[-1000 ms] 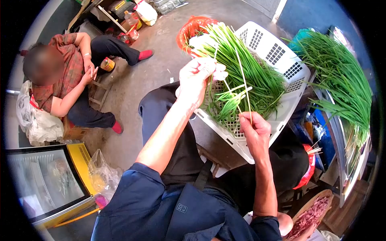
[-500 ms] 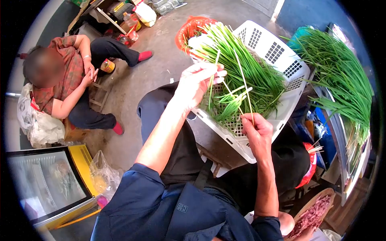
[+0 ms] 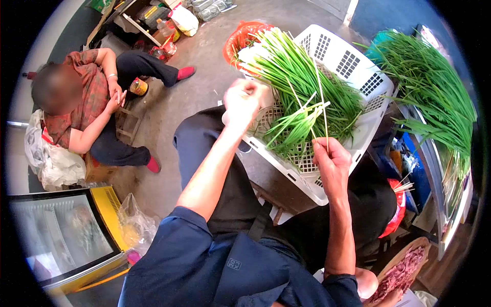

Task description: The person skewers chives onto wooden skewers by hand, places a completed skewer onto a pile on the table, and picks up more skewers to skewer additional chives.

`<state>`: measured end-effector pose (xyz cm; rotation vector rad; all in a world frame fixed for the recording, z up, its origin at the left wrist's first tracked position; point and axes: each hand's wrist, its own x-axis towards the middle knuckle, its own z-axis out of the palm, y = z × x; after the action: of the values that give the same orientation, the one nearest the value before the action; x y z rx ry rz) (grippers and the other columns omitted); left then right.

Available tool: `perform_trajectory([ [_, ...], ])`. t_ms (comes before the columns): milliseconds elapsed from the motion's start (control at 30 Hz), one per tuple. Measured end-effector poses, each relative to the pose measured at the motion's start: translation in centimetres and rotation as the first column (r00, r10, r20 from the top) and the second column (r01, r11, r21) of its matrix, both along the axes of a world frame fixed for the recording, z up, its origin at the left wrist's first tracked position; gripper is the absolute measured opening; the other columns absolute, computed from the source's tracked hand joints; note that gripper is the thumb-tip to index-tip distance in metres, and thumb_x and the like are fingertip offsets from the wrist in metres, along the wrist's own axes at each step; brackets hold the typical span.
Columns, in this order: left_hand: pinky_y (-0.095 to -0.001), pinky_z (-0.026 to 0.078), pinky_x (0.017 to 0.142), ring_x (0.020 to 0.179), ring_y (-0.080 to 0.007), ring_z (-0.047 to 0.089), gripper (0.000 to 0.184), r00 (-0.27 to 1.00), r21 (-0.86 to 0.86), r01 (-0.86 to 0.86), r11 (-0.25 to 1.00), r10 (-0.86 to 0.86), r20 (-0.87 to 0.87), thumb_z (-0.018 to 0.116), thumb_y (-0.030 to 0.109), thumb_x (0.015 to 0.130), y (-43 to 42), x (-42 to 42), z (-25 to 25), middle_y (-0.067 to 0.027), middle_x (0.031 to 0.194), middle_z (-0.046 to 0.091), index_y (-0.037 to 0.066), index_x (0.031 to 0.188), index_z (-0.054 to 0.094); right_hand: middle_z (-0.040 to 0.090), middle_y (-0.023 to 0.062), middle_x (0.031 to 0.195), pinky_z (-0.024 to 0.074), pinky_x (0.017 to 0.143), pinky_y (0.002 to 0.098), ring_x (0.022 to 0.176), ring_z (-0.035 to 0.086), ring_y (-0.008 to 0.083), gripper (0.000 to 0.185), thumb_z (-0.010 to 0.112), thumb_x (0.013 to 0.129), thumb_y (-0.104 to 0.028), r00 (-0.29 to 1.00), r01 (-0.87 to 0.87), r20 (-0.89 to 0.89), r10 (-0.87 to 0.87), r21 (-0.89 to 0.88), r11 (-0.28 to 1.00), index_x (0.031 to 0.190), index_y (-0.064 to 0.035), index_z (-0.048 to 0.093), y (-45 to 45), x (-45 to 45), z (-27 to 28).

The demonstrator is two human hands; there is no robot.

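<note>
My right hand (image 3: 333, 166) pinches the lower ends of two thin wooden skewers (image 3: 320, 84), which spread apart as they rise. Folded green chives (image 3: 299, 122) are threaded across them, their leaf ends drooping left over the basket. Off to the left, my left hand (image 3: 246, 100) is curled and blurred by motion, apart from the skewers; whatever its fingers may hold cannot be made out. A thick bunch of loose chives (image 3: 319, 84) fills much of the white plastic basket (image 3: 349, 48), white stem ends pointing to the far left.
A red plastic bag (image 3: 240, 38) lies behind the basket. More chives (image 3: 429, 87) are heaped at the right. Below right, a basket holds reddish meat pieces (image 3: 404, 268). Another person (image 3: 84, 97) sits at the left, near a glass-topped yellow cooler (image 3: 105, 210).
My left hand has pulled away left from the threaded chives, and it was pinching at their upper end before. My right hand and the skewers have shifted slightly right and up.
</note>
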<state>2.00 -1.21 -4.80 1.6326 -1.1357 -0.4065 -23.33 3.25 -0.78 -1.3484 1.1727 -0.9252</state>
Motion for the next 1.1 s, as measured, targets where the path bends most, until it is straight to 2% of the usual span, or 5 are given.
perform_trajectory([
  [133,-0.0364,0.05,0.068,0.065,-0.028,0.062,0.026,0.705,-0.212,-0.223,0.951,0.308,0.639,0.075,0.026,0.077,-1.6,2.3,0.9,-0.0152,0.075,0.064,0.0,0.075,0.07,0.054,-0.0033,0.061,0.0382,0.052,0.022,0.056,0.048,0.0039,0.011,0.062,0.091,-0.01,1.0,0.008,-0.017,-0.009,-0.047,0.999,0.089,-0.0006,0.066,0.0,0.1,0.0],
  [233,-0.0371,0.051,0.076,0.075,-0.0315,0.065,0.031,0.974,0.379,-0.196,0.905,0.135,0.181,0.076,0.03,0.071,-3.1,2.6,0.6,-0.017,0.082,0.069,0.0,0.077,0.073,0.054,-0.003,0.061,0.0381,0.051,0.0227,0.056,0.047,0.0043,0.011,0.061,0.091,-0.01,0.999,0.021,-0.03,-0.023,-0.058,0.998,0.087,-0.0003,0.066,-0.1,0.1,0.1],
  [433,-0.0238,0.044,0.064,0.067,-0.0069,0.052,0.014,0.943,-0.104,-0.185,0.977,0.146,-0.3,0.074,0.011,0.08,-2.7,2.6,-1.0,-0.0009,0.072,0.063,-0.002,0.077,0.069,0.054,-0.0025,0.06,0.039,0.052,0.0238,0.056,0.047,0.0046,0.01,0.061,0.09,-0.008,0.999,0.033,-0.024,-0.034,-0.075,0.997,0.085,-0.0003,0.065,-0.3,-0.1,-0.1],
  [633,-0.0424,0.056,0.08,0.075,-0.0255,0.068,0.009,0.754,-0.478,-0.093,0.874,-0.251,-0.607,0.055,0.011,0.097,0.1,3.1,3.7,-0.0163,0.084,0.067,0.002,0.096,0.053,0.055,-0.0025,0.061,0.0391,0.052,0.023,0.056,0.048,0.0043,0.009,0.063,0.09,-0.008,1.0,-0.001,-0.031,-0.002,-0.086,0.996,0.088,-0.0005,0.066,0.2,0.1,0.4],
  [1100,-0.0319,0.053,0.071,0.07,-0.0155,0.059,0.021,0.511,-0.354,0.207,0.912,-0.409,-0.756,0.056,0.005,0.095,0.8,-1.9,4.2,-0.0076,0.087,0.062,-0.002,0.114,0.059,0.056,-0.0026,0.065,0.0404,0.055,0.0217,0.06,0.05,0.0047,0.012,0.062,0.092,-0.012,0.995,-0.09,0.032,0.09,-0.007,0.996,0.091,-0.0009,0.066,0.6,0.3,0.4],
])
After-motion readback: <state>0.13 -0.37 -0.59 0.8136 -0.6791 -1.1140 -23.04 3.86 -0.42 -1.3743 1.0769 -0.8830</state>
